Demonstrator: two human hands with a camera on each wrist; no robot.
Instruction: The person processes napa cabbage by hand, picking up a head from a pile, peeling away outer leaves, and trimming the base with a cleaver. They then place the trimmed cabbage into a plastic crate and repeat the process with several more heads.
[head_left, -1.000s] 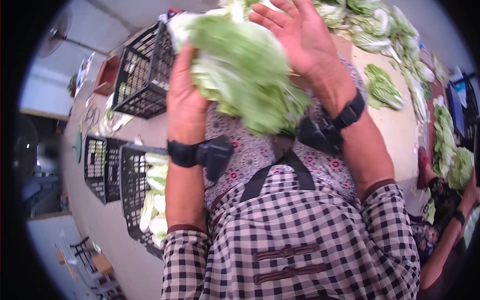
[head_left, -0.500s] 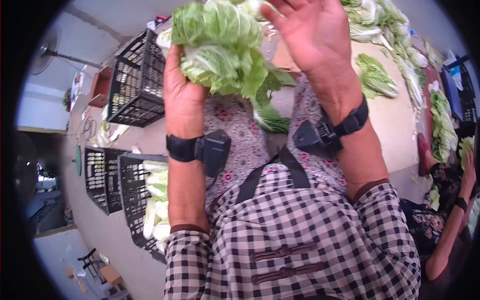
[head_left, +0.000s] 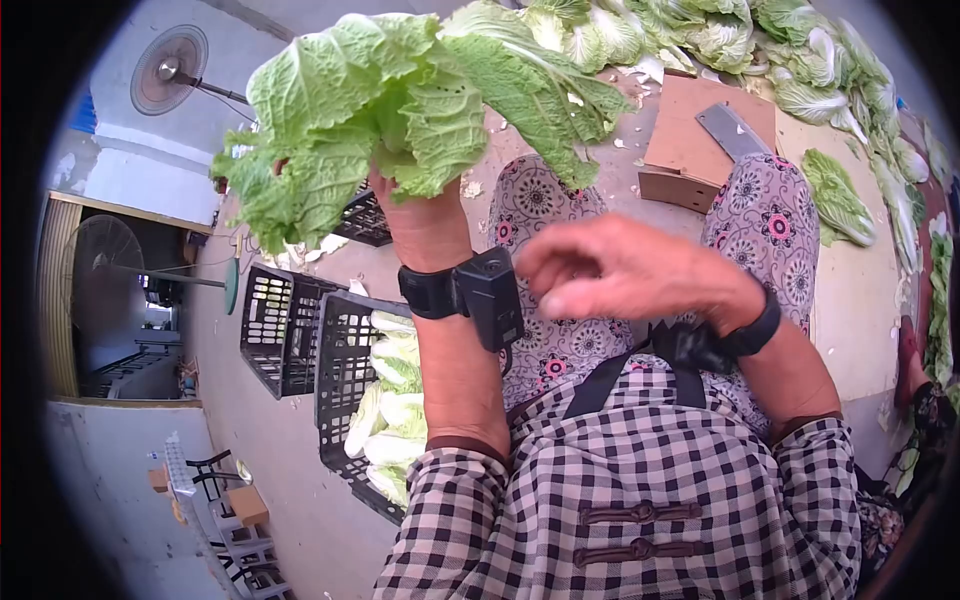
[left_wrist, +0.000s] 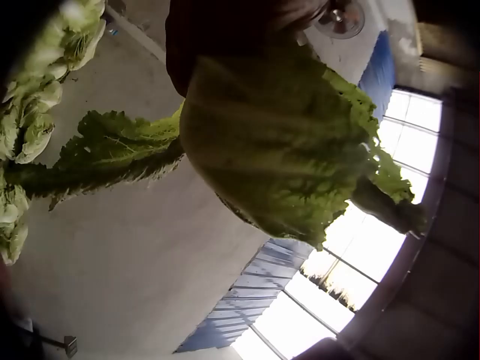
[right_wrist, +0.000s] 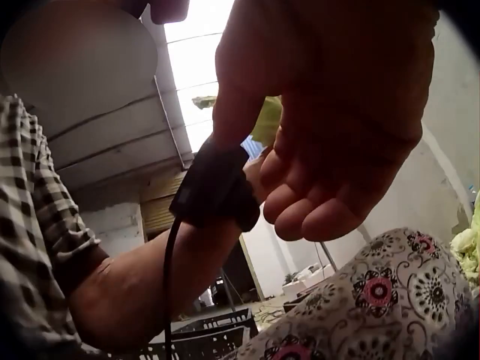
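Note:
In the head view my left hand (head_left: 425, 212) holds up a bunch of green Chinese cabbage leaves (head_left: 360, 95). Their frilled edges spread over the hand and hide most of its fingers. One long leaf (head_left: 545, 95) sticks out to the right. The left wrist view shows a broad cabbage leaf (left_wrist: 270, 150) hanging under the dark hand (left_wrist: 225, 45). My right hand (head_left: 635, 268) hovers over the lap, to the right of the left wrist, fingers loosely bent with nothing in them. From the right wrist view those fingers (right_wrist: 289, 202) droop downward.
Black crates stand at the left, one crate (head_left: 335, 390) filled with pale cabbages (head_left: 395, 400). Ahead, a cleaver (head_left: 730, 132) lies on a cardboard box (head_left: 690, 160). Cabbages (head_left: 800, 75) are heaped at the far right, and one leafy piece (head_left: 838, 198) lies on the board. A fan (head_left: 168, 68) stands far left.
The head view has turned left. My left hand has carried the leaves outward to the left, and my right hand has come down from beside them to over the lap, its fingers now bent.

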